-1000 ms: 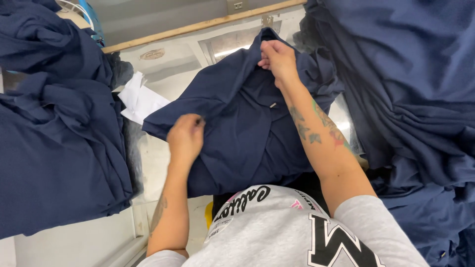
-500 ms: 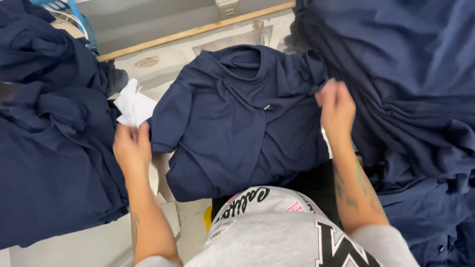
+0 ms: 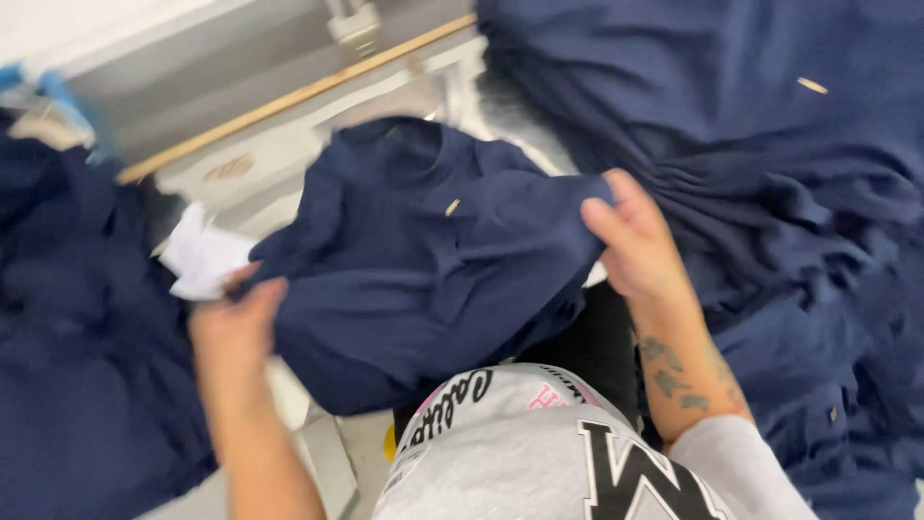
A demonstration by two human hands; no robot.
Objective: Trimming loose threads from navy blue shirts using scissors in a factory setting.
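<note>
Both hands have drawn inward since half a second ago, lifting the navy shirt (image 3: 423, 260) off the surface. The left hand (image 3: 236, 323) grips its left edge, the right hand (image 3: 630, 241) pinches its right edge, and the garment hangs bunched between them. Gathered unevenly, it may sag or slip from one grip. Beneath lies a pale worktable (image 3: 241, 169) with white paper (image 3: 197, 260), flanked by navy fabric piles (image 3: 751, 144); a wooden strip (image 3: 289, 96) runs beyond.

Both hands, left hand (image 3: 236, 323) and right hand (image 3: 630, 241), grip a navy shirt (image 3: 423, 260) by its sides
</note>
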